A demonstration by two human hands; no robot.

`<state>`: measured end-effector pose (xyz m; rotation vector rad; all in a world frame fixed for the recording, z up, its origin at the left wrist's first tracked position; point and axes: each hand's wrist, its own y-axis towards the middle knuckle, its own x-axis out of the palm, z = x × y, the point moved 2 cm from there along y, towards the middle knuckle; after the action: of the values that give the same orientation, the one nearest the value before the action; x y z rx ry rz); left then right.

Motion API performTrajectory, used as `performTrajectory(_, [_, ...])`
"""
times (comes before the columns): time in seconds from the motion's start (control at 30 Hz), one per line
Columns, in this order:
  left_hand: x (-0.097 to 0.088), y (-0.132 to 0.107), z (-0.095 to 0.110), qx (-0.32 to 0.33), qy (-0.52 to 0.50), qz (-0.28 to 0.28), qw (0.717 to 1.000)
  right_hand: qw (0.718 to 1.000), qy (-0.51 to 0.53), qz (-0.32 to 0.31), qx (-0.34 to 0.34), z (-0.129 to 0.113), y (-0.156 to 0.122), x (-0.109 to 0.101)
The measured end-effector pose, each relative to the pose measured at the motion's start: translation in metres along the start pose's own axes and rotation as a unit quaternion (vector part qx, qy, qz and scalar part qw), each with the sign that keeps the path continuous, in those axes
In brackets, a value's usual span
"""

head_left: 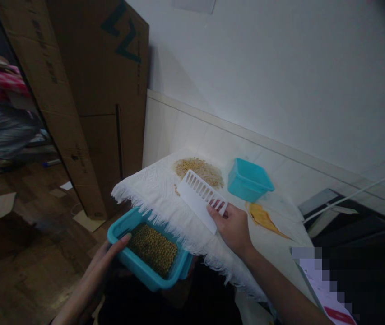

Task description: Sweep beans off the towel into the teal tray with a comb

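My left hand (109,257) grips the near rim of a teal plastic bin (134,266) filled with small green-brown beans, held just below the table's fringed edge. My right hand (233,228) is closed on a white slotted plastic scraper (197,196) that lies tilted on a white fringed cloth (160,198). The scraper's far edge touches a pile of tan grains (199,170) spread on the cloth.
A second teal bin (249,179) stands upside down on the table to the right of the pile, with a yellow scrap (263,218) near it. Large cardboard boxes (87,90) lean against the wall at left. A white cable (354,194) crosses at right.
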<state>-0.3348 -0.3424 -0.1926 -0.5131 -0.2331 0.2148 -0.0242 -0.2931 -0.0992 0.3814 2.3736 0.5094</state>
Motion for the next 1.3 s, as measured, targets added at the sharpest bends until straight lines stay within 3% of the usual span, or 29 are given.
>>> performTrajectory(0.37, [-0.006,0.007,0.011,0.030,0.020,-0.006,0.999,0.999,-0.003,-0.034,-0.029,0.008,0.014,0.014])
performTrajectory(0.73, [-0.016,0.019,0.006,0.015,0.017,-0.043,0.999,0.992,0.060,-0.091,-0.064,-0.018,-0.022,0.003])
performTrajectory(0.87, [-0.016,0.020,0.005,0.011,0.016,-0.026,0.999,0.998,0.040,-0.037,-0.034,-0.009,-0.005,0.002])
performTrajectory(1.03, [-0.014,0.012,0.005,0.021,0.020,-0.026,0.999,0.998,-0.003,0.061,-0.009,0.010,0.030,0.018])
performTrajectory(1.3, [-0.013,0.007,0.008,0.024,0.049,-0.035,0.998,0.997,-0.031,0.072,0.016,0.017,0.037,0.035])
